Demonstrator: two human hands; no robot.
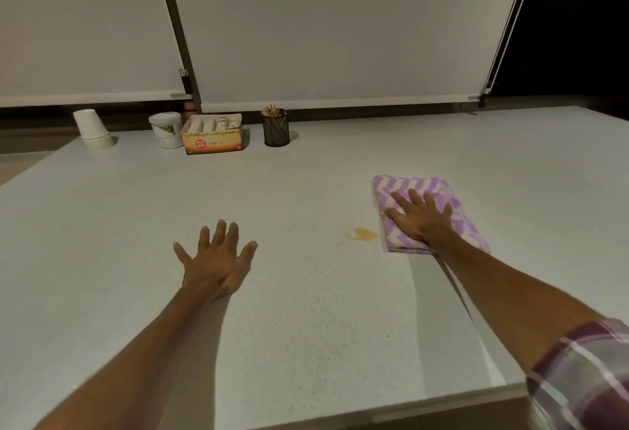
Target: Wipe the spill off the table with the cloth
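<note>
A small yellowish spill (363,234) lies on the white speckled table (306,310), right of centre. Just to its right sits a folded purple-and-white zigzag cloth (413,188). My right hand (420,217) rests flat on top of the cloth with fingers spread, pressing it down rather than gripping it. The cloth's near left edge is a short gap from the spill. My left hand (218,259) lies flat on the bare table to the left of the spill, fingers apart, holding nothing.
At the table's back left stand a stack of white paper cups (93,130), a white tub (166,130), an orange box of tea bags (212,135) and a black mesh holder (276,128) with sticks. Window blinds hang behind. The table's near edge runs at lower right.
</note>
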